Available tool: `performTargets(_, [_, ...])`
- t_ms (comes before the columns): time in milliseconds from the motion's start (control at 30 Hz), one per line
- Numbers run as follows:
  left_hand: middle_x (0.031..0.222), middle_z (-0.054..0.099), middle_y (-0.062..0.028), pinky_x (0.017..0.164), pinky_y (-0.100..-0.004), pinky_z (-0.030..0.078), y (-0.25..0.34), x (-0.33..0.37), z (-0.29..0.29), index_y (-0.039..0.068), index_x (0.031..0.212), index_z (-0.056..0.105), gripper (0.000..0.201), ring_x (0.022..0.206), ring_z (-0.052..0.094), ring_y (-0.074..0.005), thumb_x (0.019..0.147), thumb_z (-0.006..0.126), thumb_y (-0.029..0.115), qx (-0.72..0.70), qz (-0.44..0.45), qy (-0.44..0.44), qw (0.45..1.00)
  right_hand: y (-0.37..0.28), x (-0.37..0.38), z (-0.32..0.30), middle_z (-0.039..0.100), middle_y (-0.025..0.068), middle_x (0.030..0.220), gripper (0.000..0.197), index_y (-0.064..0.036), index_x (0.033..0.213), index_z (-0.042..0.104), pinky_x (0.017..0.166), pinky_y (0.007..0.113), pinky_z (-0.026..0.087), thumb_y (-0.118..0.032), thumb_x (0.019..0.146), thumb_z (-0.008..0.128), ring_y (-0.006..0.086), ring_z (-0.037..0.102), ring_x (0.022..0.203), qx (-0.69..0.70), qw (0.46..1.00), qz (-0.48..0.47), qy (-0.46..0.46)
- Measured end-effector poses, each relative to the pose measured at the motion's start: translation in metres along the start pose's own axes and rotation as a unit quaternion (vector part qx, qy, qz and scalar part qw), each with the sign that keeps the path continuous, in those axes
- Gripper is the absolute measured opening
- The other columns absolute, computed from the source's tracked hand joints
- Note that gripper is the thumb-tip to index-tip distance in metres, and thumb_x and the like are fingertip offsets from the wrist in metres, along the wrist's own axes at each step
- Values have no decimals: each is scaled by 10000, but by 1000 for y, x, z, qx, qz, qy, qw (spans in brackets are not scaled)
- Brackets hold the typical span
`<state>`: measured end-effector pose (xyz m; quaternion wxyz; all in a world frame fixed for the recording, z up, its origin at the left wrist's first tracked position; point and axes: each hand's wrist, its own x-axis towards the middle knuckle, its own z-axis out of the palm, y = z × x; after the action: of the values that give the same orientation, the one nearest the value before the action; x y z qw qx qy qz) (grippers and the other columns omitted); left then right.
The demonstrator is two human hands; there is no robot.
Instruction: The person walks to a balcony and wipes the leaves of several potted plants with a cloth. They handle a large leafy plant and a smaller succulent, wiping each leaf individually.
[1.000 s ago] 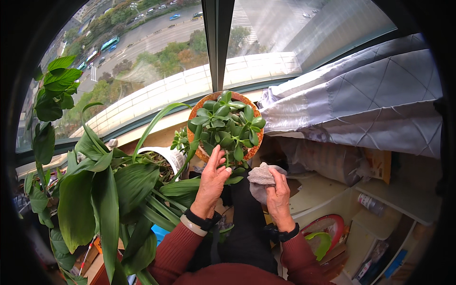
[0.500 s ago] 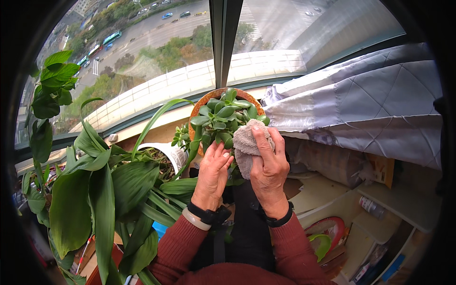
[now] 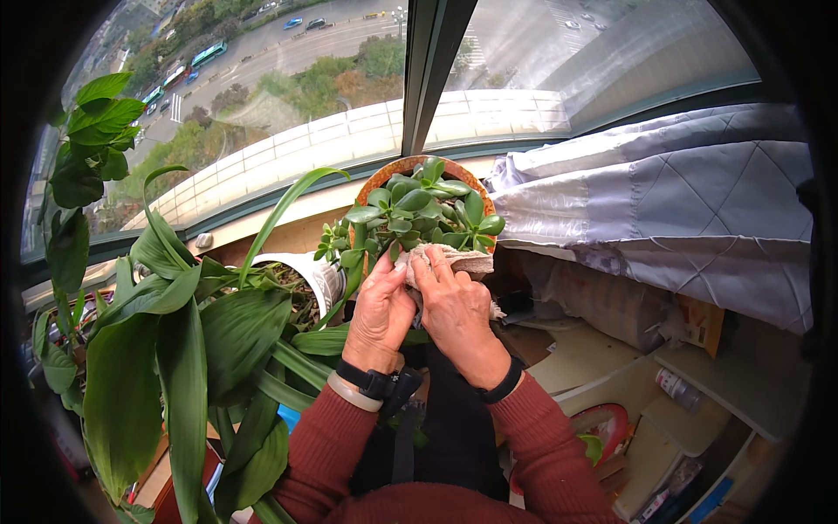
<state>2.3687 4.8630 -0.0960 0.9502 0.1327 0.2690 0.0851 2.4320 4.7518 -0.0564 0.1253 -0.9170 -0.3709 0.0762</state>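
A jade plant (image 3: 419, 205) with thick, rounded green leaves grows in an orange-brown patterned pot (image 3: 378, 179) by the window. At its near edge my left hand (image 3: 377, 319) is closed, thumb and fingers pinching what looks like a low leaf. My right hand (image 3: 458, 323) grips a folded beige-grey cloth (image 3: 470, 261), pressing it with the fingertips against the plant's near side. The hands almost meet there, and the cloth and fingers hide the leaf between them.
To the left, a broad-leaved plant (image 3: 231, 341) spreads from a white pot (image 3: 325, 278). A climbing plant (image 3: 74, 201) rises at far left. On the right hangs a quilted silvery cover (image 3: 663, 192) above shelves (image 3: 738, 384) with a can (image 3: 679, 387). Window glass stands behind the pot.
My right hand has lowered and turned, bringing the cloth from the plant's right side to its near edge. My left fingers have closed from a loosely open pose.
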Motion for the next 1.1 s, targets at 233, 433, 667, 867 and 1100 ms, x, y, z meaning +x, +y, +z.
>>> performTargets(233, [1474,550,-100,1181,-415,373,1,-3,0,25,1511,455,525,1361,510,-248,1001,574,44,15,-38,74,996,5,-5,-17,659,144,1355,433,-64,1254,684,700,398,599,-71,821,685,303,724,799,62,996,43,47])
performTargets(433, [1516,517,-113,1194,-382,344,3,-2,5,-2,1547,399,566,1395,484,-228,1007,560,53,44,-14,25,999,0,6,-1,660,139,1359,472,-67,1288,663,686,388,597,-76,817,682,287,722,786,43,999,8,21])
performTargets(667, [1499,518,-185,1174,-383,390,12,-12,12,-95,1510,400,548,1372,506,-246,1025,583,86,84,-13,37,996,11,-19,-16,696,148,1235,422,-57,1192,683,737,407,607,15,780,628,336,736,900,137,990,9,13])
performTargets(867, [1130,700,-169,856,-333,584,40,-48,-16,-76,1324,572,357,964,705,-223,1012,617,91,211,26,126,969,7,-26,-46,691,188,1221,472,-33,1182,689,800,417,607,83,731,611,360,722,1032,187,978,20,86])
performTargets(1100, [1274,670,-151,956,-329,538,44,-36,-38,-53,1369,573,390,1111,656,-198,1005,616,79,223,44,151,962,-23,-34,-49,690,180,1217,482,-24,1190,691,836,427,594,97,734,588,390,713,1006,240,969,43,42])
